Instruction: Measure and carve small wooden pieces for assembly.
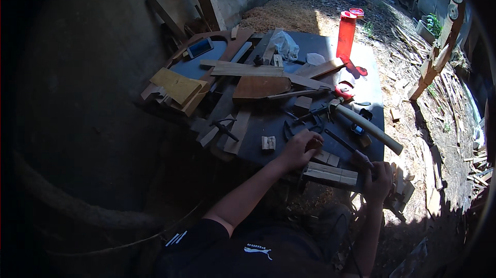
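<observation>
My right hand (377, 180) is closed round the light handle of a long, narrow dark tool (341, 141), which points up and to the left over the dark tabletop (263, 154). My left hand (305, 149) has curled fingers near the tool's far end; what is in them is hard to make out. Just below my hands a pale grooved wood piece (330, 174) lies along the table's front edge, with shorter pieces (325, 158) behind it. A small cut block (268, 143) sits left of my left hand.
A mallet (372, 128), clamp (225, 130), dark metal tools (302, 123), boards (261, 88), plastic bag (284, 45) and phone (200, 47) crowd the table. A red bottle (345, 37) stands at the back. A wall (103, 71) is left, a rough post (434, 56) right.
</observation>
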The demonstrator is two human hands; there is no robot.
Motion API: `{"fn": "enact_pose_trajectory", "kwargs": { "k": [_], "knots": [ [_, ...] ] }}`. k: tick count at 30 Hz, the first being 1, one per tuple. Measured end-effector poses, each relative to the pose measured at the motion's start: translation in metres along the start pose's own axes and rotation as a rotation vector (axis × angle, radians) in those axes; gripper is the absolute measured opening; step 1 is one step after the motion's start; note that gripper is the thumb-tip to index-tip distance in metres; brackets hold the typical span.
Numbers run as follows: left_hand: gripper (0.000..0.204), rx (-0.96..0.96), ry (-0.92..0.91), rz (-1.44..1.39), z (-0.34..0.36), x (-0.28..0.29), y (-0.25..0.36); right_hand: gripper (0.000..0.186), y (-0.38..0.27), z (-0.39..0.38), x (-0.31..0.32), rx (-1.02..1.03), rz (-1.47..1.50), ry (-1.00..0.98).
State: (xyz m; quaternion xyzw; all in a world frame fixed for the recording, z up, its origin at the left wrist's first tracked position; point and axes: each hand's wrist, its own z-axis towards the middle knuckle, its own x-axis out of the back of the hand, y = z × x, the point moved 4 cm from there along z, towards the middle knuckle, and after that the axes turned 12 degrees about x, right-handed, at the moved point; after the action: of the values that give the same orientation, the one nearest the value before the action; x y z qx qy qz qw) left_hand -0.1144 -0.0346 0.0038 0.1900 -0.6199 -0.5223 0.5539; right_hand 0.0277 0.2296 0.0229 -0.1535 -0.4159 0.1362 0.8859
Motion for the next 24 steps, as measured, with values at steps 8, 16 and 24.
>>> {"fn": "enact_pose_trajectory", "kwargs": {
  "k": [8, 16, 24],
  "knots": [
    [0.028, 0.068, -0.027, -0.028, 0.0, 0.0, 0.005, 0.015, 0.001, -0.001, 0.001, -0.002, -0.004, -0.005],
    [0.037, 0.108, -0.06, -0.05, -0.001, -0.003, 0.002, 0.015, 0.004, -0.005, 0.001, -0.029, -0.006, 0.004],
    [0.04, 0.135, 0.03, 0.001, 0.0, 0.001, -0.005, 0.012, 0.002, 0.0, 0.001, 0.027, -0.034, 0.082]
  ]
}}
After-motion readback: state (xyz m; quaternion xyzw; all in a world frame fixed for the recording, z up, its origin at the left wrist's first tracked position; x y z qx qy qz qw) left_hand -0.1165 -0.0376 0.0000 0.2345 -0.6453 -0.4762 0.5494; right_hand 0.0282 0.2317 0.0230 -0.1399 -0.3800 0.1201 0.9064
